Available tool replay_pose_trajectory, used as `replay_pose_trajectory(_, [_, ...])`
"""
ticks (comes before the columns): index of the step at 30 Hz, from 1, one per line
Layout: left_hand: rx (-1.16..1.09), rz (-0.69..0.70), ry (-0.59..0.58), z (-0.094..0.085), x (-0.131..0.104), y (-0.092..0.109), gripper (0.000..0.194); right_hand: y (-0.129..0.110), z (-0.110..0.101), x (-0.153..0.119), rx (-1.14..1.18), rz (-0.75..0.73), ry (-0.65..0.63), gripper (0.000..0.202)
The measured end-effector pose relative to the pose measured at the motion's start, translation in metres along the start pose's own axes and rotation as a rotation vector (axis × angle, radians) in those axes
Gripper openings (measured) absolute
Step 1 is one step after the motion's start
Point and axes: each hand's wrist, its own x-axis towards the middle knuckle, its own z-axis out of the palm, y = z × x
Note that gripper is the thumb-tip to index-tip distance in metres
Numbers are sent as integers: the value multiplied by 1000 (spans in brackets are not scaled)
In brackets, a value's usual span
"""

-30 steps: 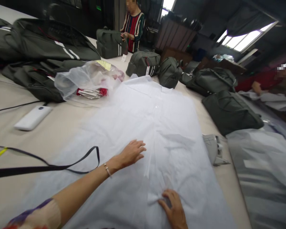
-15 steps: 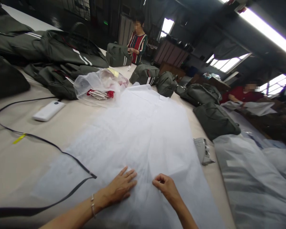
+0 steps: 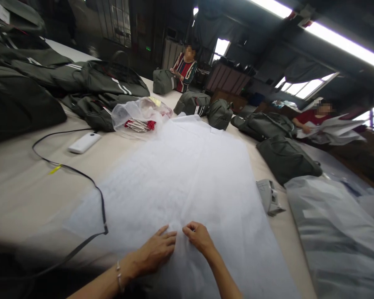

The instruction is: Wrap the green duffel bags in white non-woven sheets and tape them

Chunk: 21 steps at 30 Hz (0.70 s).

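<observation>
A large white, translucent plastic sheet (image 3: 218, 178) lies spread over the table in front of me, its near end reaching past my arms. My left hand (image 3: 157, 248) rests on it, fingers stretched out and palm down. Just to the right, my right hand (image 3: 199, 237) pinches the sheet between thumb and forefinger, with a fold running up from the fingertips. A small gap separates the two hands. Whether the pinch holds one layer or several cannot be seen.
A black strap (image 3: 101, 199) and a white phone (image 3: 84, 143) lie left. Beyond are a clear bag of red-stringed tags (image 3: 140, 124) and several dark green bags (image 3: 220, 114). A grey tape dispenser (image 3: 269, 197) and a plastic-wrapped stack (image 3: 336, 232) are right. Two people work farther back.
My right hand has moved left, closer to my left hand, which stays flat on the sheet. The fold at the hands has shifted. My view has turned slightly to the left.
</observation>
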Motion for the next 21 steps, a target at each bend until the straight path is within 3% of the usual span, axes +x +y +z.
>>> replay_pose_trajectory(4, [-18,-187,157,-1,-12,13,34,13,11,-4,-21,-49,47,14])
replay_pose_trajectory(7, [-26,-197,221,-2,-7,29,33,16,13,-6,-27,-67,86,11])
replay_pose_trajectory(10, [50,-168,128,6,4,37,41,15,16,-5,-16,-72,112,7])
replay_pose_trajectory(14, [192,-179,-93,29,7,24,66,17,15,-3,86,-86,117,8])
replay_pose_trajectory(18, [203,-135,-120,57,-4,1,75,33,-12,-9,218,-36,196,24])
replay_pose_trajectory(21, [194,-107,-81,75,-12,-12,79,57,-62,-21,258,45,361,36])
